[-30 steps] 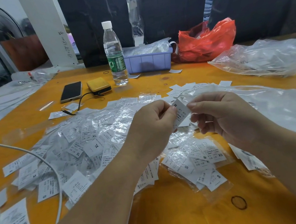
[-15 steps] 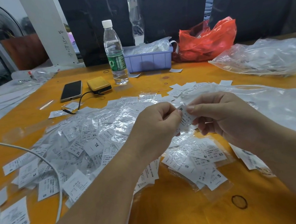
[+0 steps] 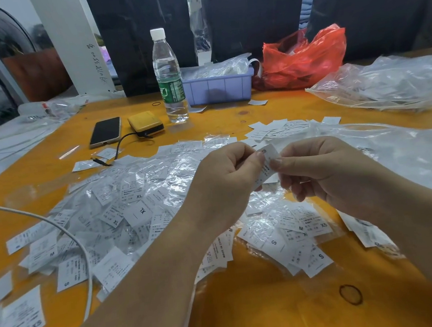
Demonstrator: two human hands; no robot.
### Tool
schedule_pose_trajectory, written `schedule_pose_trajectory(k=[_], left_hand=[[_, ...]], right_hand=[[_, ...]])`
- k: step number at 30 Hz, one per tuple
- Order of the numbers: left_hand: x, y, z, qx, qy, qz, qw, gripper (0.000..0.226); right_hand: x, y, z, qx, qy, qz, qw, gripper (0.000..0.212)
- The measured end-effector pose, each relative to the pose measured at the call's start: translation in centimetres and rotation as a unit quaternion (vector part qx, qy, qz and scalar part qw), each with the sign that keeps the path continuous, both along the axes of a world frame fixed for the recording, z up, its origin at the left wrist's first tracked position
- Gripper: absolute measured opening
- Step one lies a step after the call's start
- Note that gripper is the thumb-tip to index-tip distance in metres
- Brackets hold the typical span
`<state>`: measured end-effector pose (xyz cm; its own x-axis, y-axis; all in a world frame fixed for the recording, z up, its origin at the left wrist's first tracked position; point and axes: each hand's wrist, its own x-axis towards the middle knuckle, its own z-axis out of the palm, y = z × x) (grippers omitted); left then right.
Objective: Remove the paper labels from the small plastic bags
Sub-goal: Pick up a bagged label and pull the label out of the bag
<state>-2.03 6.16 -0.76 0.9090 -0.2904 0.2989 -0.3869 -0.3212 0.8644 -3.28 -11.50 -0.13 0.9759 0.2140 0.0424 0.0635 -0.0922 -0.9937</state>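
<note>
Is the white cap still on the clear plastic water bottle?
Yes, the white cap sits screwed on top of the clear plastic water bottle, which stands upright beside the purple plastic bin.

I see a clear plastic water bottle [image 3: 169,75], black phone [image 3: 105,132], yellow power bank [image 3: 145,123], lilac plastic bin [image 3: 219,89], red plastic bag [image 3: 304,58], black rubber band [image 3: 350,294]

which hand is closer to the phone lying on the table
Left. The left hand is on the phone's side of the table, nearer the person and to its right. The right hand sits farther right, beyond the small labelled bag both hands pinch.
</note>
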Motion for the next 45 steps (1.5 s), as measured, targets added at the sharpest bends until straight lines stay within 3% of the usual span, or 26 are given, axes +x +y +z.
schedule_pose_trajectory(k=[9,18,27,38,42,45], left_hand=[[0.02,0.0,0.28,-0.063,0.036,-0.019,0.997,0.022],[0.15,-0.11,0.17,-0.117,0.069,-0.034,0.99,0.019],[0.42,0.25,0.0,-0.073,0.065,-0.033,0.995,0.016],[0.6,0.28,-0.05,-0.065,0.102,-0.012,0.993,0.035],[0.79,0.46,0.23,-0.081,0.138,-0.058,0.985,0.018],[0.83,0.53,0.08,-0.065,0.123,-0.062,0.988,0.013]], right_hand=[[0.15,0.0,0.05,0.021,-0.002,-0.01,1.0,0.012],[0.12,0.09,-0.08,0.011,-0.002,0.001,1.0,0.026],[0.04,0.18,-0.14,-0.002,-0.012,0.0,1.0,0.038],[0.08,0.13,0.06,0.027,-0.002,-0.015,1.0,0.022],[0.38,-0.27,0.04,0.052,0.006,-0.07,0.996,0.012],[0.29,-0.34,0.03,0.024,-0.001,-0.024,0.999,0.02]])
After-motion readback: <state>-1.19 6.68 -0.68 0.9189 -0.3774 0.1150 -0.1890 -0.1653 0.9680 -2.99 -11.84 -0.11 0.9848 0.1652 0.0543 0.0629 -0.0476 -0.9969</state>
